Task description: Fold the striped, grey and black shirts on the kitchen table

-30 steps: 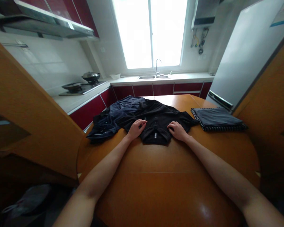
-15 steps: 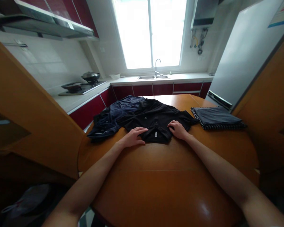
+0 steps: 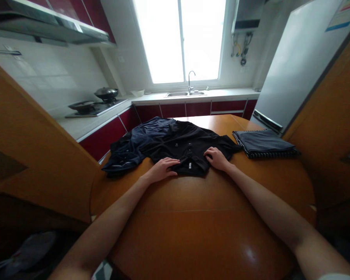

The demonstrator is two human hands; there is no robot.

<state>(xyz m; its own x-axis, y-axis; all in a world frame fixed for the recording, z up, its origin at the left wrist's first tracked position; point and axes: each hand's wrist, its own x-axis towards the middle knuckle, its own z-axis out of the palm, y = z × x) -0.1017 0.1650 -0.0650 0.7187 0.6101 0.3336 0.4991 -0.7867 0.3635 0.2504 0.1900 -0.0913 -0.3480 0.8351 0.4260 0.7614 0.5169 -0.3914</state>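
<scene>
A black short-sleeved shirt [image 3: 181,139] lies spread on the wooden table, its buttoned collar and white label toward me. My left hand [image 3: 163,170] rests at the left side of the collar, fingers stretched out over the cloth and thumb apart. On the collar's right side lies my right hand [image 3: 217,158], its fingers lightly bent on the fabric with a gap to the thumb. Neither hand lifts the cloth. Dark blue clothing [image 3: 128,151] lies rumpled to the left, partly covered by the shirt.
The round-edged wooden table [image 3: 198,217] reaches toward me. A folded grey cloth [image 3: 265,143] with a striped edge lies at the right. Beyond stand a sink counter [image 3: 151,98], a stove with pans [image 3: 106,93] and a fridge [image 3: 291,66]. Wooden panels flank both sides.
The whole view has shifted slightly, so everything appears a little further left. Both hands keep their places on the shirt, and the cloth looks the same.
</scene>
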